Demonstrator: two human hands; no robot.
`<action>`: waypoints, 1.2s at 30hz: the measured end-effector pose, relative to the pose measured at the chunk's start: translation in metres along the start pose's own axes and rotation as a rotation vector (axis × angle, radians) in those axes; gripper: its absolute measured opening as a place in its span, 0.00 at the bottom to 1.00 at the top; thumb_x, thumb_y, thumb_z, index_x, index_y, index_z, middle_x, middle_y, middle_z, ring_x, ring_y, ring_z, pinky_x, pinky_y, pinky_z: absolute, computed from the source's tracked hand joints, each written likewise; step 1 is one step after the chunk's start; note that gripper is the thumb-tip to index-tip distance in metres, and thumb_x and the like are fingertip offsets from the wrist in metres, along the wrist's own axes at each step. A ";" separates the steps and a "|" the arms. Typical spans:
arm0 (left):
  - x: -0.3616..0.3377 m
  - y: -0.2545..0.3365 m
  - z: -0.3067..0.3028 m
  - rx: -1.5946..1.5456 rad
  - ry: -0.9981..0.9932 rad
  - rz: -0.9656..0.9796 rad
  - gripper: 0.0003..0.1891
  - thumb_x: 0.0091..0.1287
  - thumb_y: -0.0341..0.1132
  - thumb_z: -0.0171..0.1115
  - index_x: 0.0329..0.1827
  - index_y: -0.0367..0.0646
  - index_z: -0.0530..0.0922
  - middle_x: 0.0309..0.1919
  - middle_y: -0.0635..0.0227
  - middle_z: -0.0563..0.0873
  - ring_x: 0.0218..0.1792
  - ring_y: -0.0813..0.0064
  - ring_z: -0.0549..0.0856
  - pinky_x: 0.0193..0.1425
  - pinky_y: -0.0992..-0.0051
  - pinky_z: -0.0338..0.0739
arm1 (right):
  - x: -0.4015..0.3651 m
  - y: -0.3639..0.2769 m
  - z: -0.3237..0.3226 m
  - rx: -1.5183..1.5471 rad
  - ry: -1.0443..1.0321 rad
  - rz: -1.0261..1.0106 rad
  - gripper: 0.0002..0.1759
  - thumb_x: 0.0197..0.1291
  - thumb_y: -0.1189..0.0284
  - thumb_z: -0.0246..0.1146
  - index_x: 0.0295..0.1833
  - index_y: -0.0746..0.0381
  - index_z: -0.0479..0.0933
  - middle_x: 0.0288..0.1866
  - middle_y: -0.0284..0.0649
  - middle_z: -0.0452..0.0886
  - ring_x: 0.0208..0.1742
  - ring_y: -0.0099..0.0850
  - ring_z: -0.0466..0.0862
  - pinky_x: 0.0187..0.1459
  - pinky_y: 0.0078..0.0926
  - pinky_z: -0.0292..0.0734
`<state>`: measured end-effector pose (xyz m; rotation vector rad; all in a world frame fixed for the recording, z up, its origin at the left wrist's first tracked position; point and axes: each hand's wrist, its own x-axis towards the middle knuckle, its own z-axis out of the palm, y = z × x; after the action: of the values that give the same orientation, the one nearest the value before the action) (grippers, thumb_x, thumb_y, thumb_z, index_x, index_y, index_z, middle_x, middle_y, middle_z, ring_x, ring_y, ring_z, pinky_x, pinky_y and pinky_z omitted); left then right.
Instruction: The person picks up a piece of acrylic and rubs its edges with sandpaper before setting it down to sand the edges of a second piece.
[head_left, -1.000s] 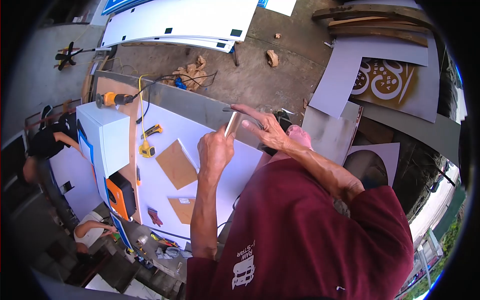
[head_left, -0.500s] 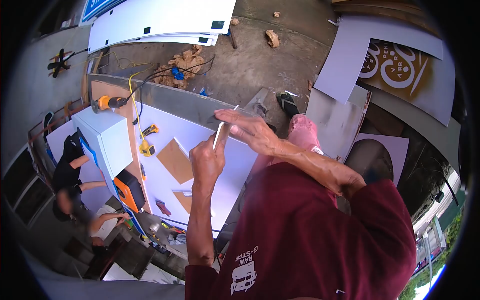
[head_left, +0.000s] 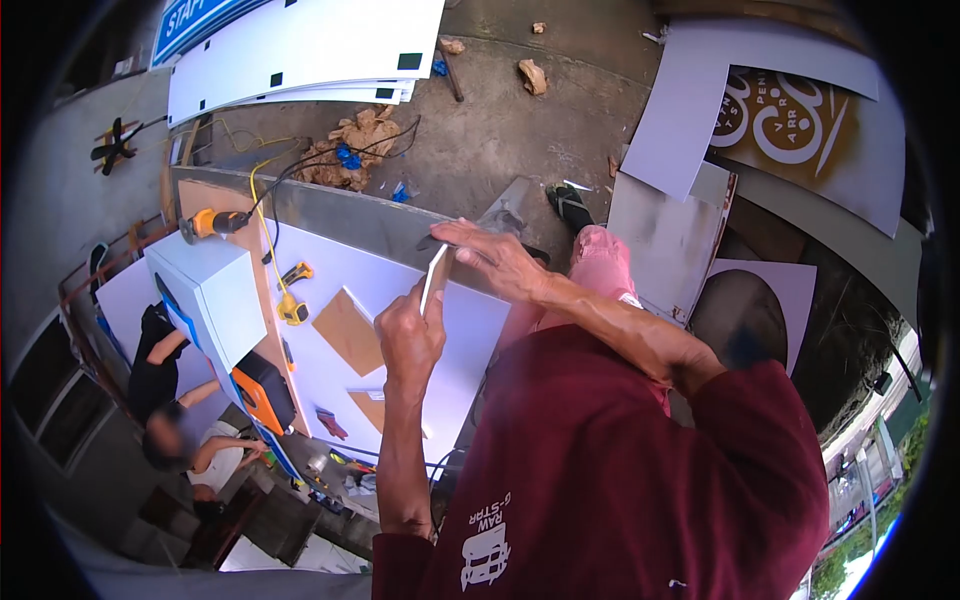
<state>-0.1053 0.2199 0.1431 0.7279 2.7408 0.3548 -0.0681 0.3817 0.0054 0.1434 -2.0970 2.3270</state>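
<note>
We hold the thin white strip (head_left: 435, 277) upright in our closed left hand (head_left: 410, 338). Our right hand (head_left: 497, 262) is open, fingers flat against the strip's top end. The strip stands above the white surface (head_left: 385, 268).

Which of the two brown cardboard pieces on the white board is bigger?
The tilted cardboard piece beside the small yellow tool; the other piece is smaller and partly behind the left forearm.

A sign workshop: white panels (head_left: 300, 50), an angle grinder (head_left: 212, 224), lettered signboards (head_left: 790, 110).
</note>
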 end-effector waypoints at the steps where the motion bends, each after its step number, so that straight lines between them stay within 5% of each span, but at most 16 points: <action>1: -0.003 0.001 -0.001 -0.014 0.003 0.011 0.10 0.64 0.28 0.70 0.46 0.32 0.86 0.23 0.48 0.85 0.25 0.49 0.86 0.31 0.55 0.80 | 0.002 0.009 -0.007 -0.028 -0.015 0.098 0.28 0.81 0.57 0.48 0.75 0.62 0.70 0.80 0.43 0.69 0.80 0.44 0.67 0.83 0.42 0.55; 9: 0.023 0.005 -0.001 -0.052 -0.017 0.027 0.08 0.65 0.30 0.68 0.40 0.32 0.85 0.23 0.46 0.85 0.24 0.45 0.86 0.31 0.54 0.79 | 0.011 0.007 -0.032 -0.054 0.004 0.137 0.30 0.81 0.54 0.46 0.76 0.61 0.69 0.81 0.43 0.67 0.76 0.50 0.72 0.75 0.44 0.71; 12: 0.025 0.002 0.000 -0.084 -0.007 0.026 0.08 0.65 0.30 0.69 0.39 0.32 0.85 0.23 0.46 0.84 0.24 0.45 0.86 0.31 0.54 0.79 | 0.011 0.006 -0.024 0.034 -0.008 0.209 0.30 0.80 0.53 0.47 0.76 0.60 0.69 0.80 0.43 0.68 0.78 0.49 0.70 0.78 0.44 0.67; 18: 0.023 0.003 0.002 -0.063 -0.045 0.015 0.08 0.65 0.31 0.69 0.40 0.32 0.85 0.22 0.47 0.84 0.24 0.45 0.85 0.31 0.54 0.79 | 0.007 -0.046 -0.013 0.153 0.082 -0.125 0.31 0.80 0.52 0.49 0.76 0.61 0.70 0.78 0.43 0.72 0.81 0.46 0.66 0.81 0.44 0.58; 20: 0.026 0.004 0.003 -0.069 -0.031 0.021 0.08 0.65 0.30 0.69 0.40 0.32 0.85 0.22 0.47 0.84 0.24 0.45 0.85 0.31 0.54 0.78 | 0.003 0.022 -0.013 0.046 0.107 0.093 0.30 0.80 0.53 0.47 0.74 0.62 0.71 0.76 0.45 0.74 0.80 0.44 0.68 0.83 0.44 0.55; 23: 0.027 0.003 0.000 -0.080 -0.001 0.050 0.07 0.65 0.29 0.70 0.39 0.32 0.85 0.22 0.48 0.84 0.24 0.46 0.85 0.30 0.55 0.78 | 0.011 0.029 -0.020 0.048 0.090 0.091 0.29 0.81 0.54 0.47 0.73 0.63 0.73 0.74 0.46 0.75 0.79 0.45 0.69 0.83 0.46 0.54; 28: 0.022 0.005 -0.001 -0.075 -0.033 0.072 0.07 0.64 0.28 0.70 0.40 0.31 0.84 0.22 0.48 0.84 0.24 0.47 0.85 0.30 0.56 0.79 | 0.007 -0.049 -0.012 0.216 0.104 -0.094 0.28 0.81 0.54 0.48 0.72 0.60 0.75 0.75 0.46 0.75 0.80 0.45 0.67 0.83 0.46 0.56; 32: 0.021 0.005 -0.001 -0.084 0.001 0.065 0.07 0.64 0.27 0.69 0.39 0.31 0.84 0.22 0.49 0.84 0.24 0.48 0.85 0.30 0.55 0.79 | 0.011 0.018 -0.018 0.120 0.061 0.182 0.28 0.80 0.54 0.48 0.71 0.63 0.74 0.74 0.47 0.76 0.79 0.45 0.68 0.82 0.46 0.58; 36: 0.023 0.006 0.003 -0.047 0.008 0.093 0.06 0.64 0.27 0.69 0.39 0.32 0.84 0.21 0.49 0.84 0.24 0.48 0.85 0.29 0.55 0.78 | 0.011 -0.063 -0.014 0.169 0.129 -0.127 0.29 0.80 0.54 0.47 0.71 0.64 0.75 0.73 0.47 0.77 0.78 0.45 0.70 0.82 0.46 0.58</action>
<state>-0.1206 0.2372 0.1373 0.8447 2.7017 0.4419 -0.0757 0.4013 0.0668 0.1197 -1.7789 2.3675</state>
